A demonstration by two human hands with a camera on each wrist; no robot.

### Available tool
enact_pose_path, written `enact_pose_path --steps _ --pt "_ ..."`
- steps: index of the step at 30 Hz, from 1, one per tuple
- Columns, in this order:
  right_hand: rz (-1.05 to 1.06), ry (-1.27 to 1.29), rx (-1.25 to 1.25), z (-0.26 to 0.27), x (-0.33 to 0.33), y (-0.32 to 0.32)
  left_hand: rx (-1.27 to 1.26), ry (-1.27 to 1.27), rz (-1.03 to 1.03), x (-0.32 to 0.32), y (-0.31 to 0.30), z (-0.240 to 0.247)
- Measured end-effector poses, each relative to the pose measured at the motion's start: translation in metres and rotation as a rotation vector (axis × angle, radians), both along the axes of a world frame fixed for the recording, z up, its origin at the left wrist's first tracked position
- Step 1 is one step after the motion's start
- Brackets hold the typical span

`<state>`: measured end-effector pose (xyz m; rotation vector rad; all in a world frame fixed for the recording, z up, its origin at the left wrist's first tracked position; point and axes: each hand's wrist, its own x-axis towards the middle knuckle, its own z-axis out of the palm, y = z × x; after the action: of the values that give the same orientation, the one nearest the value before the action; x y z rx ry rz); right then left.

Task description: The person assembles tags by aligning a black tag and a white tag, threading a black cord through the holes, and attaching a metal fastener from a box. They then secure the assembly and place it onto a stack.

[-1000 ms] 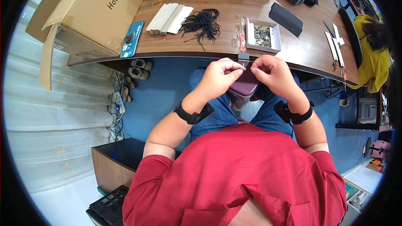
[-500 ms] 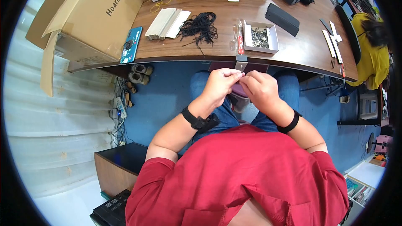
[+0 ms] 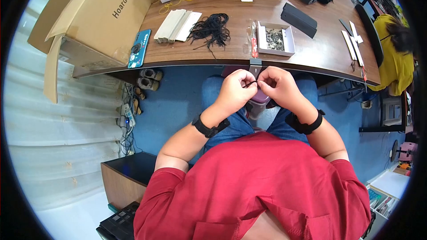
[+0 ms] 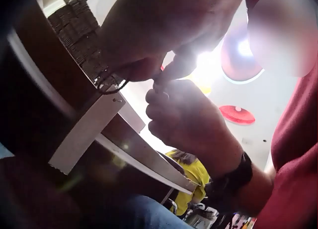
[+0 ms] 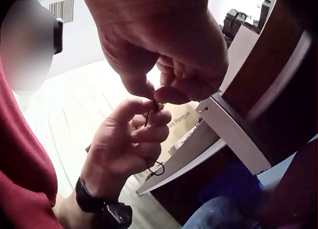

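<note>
A thin black cord (image 5: 158, 169) loops below the left hand (image 5: 121, 144) in the right wrist view. Thumb and forefinger of the left hand (image 3: 235, 90) pinch it, and the right hand (image 3: 281, 86) pinches it too, their fingertips meeting just off the table's front edge. In the left wrist view the cord (image 4: 113, 92) curls beside the fingers. A grey strip with a small hook or pin at its end (image 5: 236, 134) juts from the table edge close to the hands. On the table lies a bundle of black cords (image 3: 212, 30).
Stacked pale cards (image 3: 172, 25), a white box of small dark pieces (image 3: 289, 44), a red-handled tool (image 3: 254, 47) and a dark flat block (image 3: 299, 20) are on the table. A large carton (image 3: 102, 18) stands at the left. Another person in yellow (image 3: 391, 58) is at the right.
The hands came together from slightly apart, and their fingers have since shifted around the cord. A dark piece of cord now shows between the fingertips.
</note>
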<state>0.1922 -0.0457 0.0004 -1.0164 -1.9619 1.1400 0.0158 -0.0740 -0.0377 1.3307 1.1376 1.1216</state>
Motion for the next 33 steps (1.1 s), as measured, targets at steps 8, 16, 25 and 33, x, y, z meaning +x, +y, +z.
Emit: enact_pose_path --steps 8,16,25,33 --pt "0.106 0.343 -0.725 -0.015 0.008 0.015 0.269 0.216 0.124 0.010 -0.011 0.017" --pt "0.261 0.645 -1.322 -0.015 0.015 0.016 0.248 -0.143 -0.029 0.003 -0.006 0.007" --pt "-0.090 0.509 -0.680 -0.029 0.000 -0.002 -0.188 -0.461 0.061 0.008 -0.008 0.003" --pt "-0.209 0.095 0.013 -0.002 -0.007 -0.013 -0.262 -0.495 0.046 0.011 -0.005 0.012"
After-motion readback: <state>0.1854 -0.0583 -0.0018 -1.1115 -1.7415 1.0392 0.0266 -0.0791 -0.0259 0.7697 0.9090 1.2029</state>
